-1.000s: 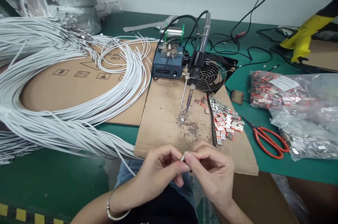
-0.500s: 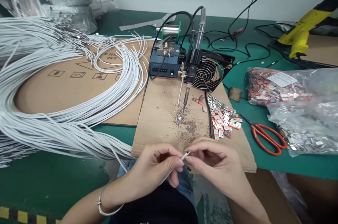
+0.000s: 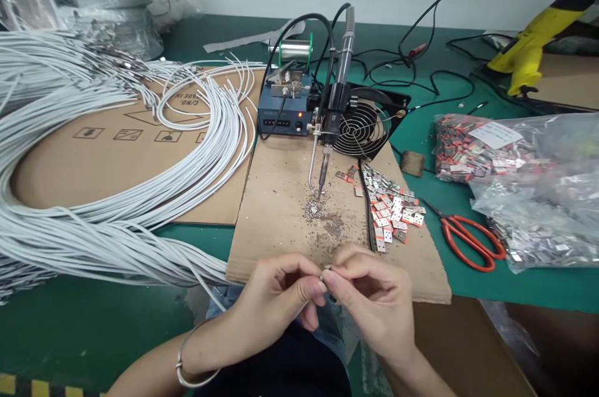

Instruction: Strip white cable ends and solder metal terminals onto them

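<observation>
My left hand pinches a white cable near its end, low in the middle of the view and over the cardboard's front edge. Thumb and forefinger of my right hand are closed on the tip of that same cable, and the fingertips of both hands meet. Most of the cable end is hidden by the fingers. Beyond my hands, a soldering iron points down at solder bits on the cardboard sheet. Metal USB connectors lie in a pile to the right.
Bundled white cables fill the left side. A blue soldering station, solder spool and black fan stand at the back. Red-handled scissors, bags of connectors and a yellow tool are at the right.
My right fingers have moved left and closed over the cable tip, which was showing before. The station's red light is now lit. The view has shifted slightly.
</observation>
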A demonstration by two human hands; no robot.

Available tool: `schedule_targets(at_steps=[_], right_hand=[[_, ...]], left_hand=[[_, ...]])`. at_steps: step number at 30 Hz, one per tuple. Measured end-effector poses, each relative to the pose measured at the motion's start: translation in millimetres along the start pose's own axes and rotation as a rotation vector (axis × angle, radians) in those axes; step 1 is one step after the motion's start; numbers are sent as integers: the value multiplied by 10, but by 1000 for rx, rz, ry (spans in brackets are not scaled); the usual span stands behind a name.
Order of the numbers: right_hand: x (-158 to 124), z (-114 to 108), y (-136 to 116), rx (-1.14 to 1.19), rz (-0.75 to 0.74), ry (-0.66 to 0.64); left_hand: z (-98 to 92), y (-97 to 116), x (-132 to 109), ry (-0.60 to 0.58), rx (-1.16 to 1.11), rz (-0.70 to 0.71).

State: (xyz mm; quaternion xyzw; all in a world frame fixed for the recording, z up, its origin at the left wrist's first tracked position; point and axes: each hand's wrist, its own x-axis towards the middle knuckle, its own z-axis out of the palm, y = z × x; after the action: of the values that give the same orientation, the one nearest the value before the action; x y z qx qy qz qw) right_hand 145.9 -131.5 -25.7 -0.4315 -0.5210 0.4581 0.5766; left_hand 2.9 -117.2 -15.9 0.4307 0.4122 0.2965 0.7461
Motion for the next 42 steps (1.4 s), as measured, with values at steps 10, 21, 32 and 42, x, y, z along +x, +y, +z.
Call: schedule_targets(at_steps=[10,21,32,42], right_hand=[[392,-771,-137,-678,-312,258],[1426,-1439,132,-1079,-54,-253],[1105,-1176,-87,-813,74,-401],[1002,-629,68,-577,278,-446]], left_hand=[[-329,169,-52,77,170,-31],[-464,365,292,-35,239,-114],[-496,628,625,-19,315,-188],[-518,570,797,-121,321,-222]])
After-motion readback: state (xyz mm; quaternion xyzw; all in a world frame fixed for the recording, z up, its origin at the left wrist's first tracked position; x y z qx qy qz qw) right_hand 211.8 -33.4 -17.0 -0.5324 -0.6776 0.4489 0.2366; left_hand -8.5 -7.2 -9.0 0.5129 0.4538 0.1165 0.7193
